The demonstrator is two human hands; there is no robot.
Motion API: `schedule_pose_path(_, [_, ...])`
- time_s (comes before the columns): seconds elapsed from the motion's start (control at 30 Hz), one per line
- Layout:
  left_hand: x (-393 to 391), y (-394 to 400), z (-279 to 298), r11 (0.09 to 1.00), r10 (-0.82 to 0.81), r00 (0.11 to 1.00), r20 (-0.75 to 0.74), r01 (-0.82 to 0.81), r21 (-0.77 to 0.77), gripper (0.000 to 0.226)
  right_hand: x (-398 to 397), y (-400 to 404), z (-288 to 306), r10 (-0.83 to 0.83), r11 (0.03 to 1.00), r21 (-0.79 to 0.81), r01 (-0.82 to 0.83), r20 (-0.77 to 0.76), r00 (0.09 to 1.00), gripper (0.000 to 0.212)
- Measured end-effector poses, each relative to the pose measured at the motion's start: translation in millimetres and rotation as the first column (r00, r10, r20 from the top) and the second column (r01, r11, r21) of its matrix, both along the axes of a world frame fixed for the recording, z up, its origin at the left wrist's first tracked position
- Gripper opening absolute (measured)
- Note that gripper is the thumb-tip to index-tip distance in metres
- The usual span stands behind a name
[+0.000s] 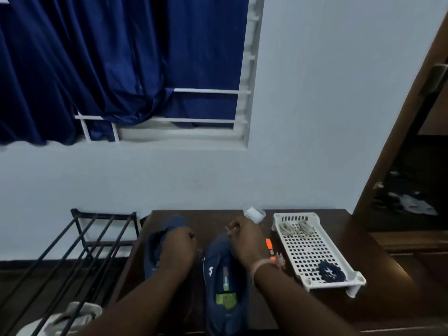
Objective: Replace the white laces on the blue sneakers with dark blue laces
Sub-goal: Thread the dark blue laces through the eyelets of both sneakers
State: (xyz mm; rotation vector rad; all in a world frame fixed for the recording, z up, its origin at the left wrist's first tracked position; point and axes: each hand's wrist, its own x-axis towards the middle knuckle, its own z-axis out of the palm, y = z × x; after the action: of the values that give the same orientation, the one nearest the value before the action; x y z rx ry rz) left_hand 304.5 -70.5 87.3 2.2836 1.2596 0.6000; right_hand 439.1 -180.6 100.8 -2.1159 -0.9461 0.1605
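A person is standing at a dark wooden table (218,219) set against a pale wall, both arms reaching forward over a pair of blue sneakers. The right-hand sneaker (226,287) is lying lengthwise near the middle of the table, its opening facing up and a green patch showing on the insole. The left-hand sneaker (160,241) is lying just beside it, toward the table's left edge, partly hidden under an arm.

The left hand (178,246) is hovering over the left-hand sneaker with its fingers curled tight, seemingly pinching something thin, though the picture is too dim to tell what. The right hand (247,241) is sitting over the toe end of the right-hand sneaker, fingers curled as if pinching; a lace cannot be made out there either.

To the right of the sneakers a white perforated tray (312,251) is resting on the table. At its far end two coils of white laces (297,227) are lying side by side. At its near end a bundle of dark blue laces (331,274) is sitting. A small orange object (269,246) is lying between the right-hand sneaker and the tray.
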Motion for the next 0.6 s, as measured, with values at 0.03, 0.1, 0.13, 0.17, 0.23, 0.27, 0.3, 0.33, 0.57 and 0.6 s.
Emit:
schedule_pose_path(0.03, [2,-3,-12,1.000,-0.010,1.000,0.001,0.010,-0.023,0.017,-2,-3,-13,0.001,0.998,-0.056,0.000,0.012,1.000,0.019])
schedule_pose_path(0.1, [7,-9,-33,0.997,-0.048,0.999,0.013,0.049,-0.062,0.016,-4,-3,-38,0.001,0.989,-0.147,0.002,0.023,1.000,0.018])
schedule_pose_path(0.13, [9,-13,-38,0.994,-0.068,0.998,0.019,0.069,-0.086,0.017,-4,-3,-46,0.002,0.988,-0.154,0.000,0.013,1.000,0.017])
schedule_pose_path(0.17, [10,-17,-41,0.991,-0.084,0.996,0.023,0.085,-0.101,0.018,-4,-4,-50,0.004,0.989,-0.148,-0.002,0.008,1.000,0.017])
schedule_pose_path(0.23, [15,-21,-49,0.985,-0.107,0.994,0.031,0.110,-0.134,0.018,-4,-1,-63,-0.001,0.990,-0.140,0.002,0.011,1.000,0.016])
schedule_pose_path(0.27, [18,-21,-53,0.980,-0.118,0.992,0.043,0.123,-0.157,0.020,-4,0,-65,-0.003,0.990,-0.140,0.003,-0.003,1.000,0.016])
schedule_pose_path(0.3, [20,-21,-55,0.977,-0.124,0.990,0.062,0.133,-0.170,0.024,-3,2,-66,-0.013,0.991,-0.133,0.009,-0.029,0.999,0.016])
schedule_pose_path(0.33, [21,-20,-58,0.975,-0.122,0.989,0.078,0.134,-0.178,0.029,-2,4,-70,-0.028,0.992,-0.124,0.021,-0.051,0.998,0.016])
schedule_pose_path(0.57, [25,-14,-59,0.936,-0.121,0.989,0.087,0.143,-0.320,0.020,3,14,-86,-0.070,0.986,-0.164,0.031,-0.241,0.968,0.017])
schedule_pose_path(0.6, [27,-11,-59,0.920,-0.143,0.988,0.061,0.156,-0.361,0.022,5,16,-87,-0.075,0.984,-0.175,0.032,-0.248,0.966,0.017])
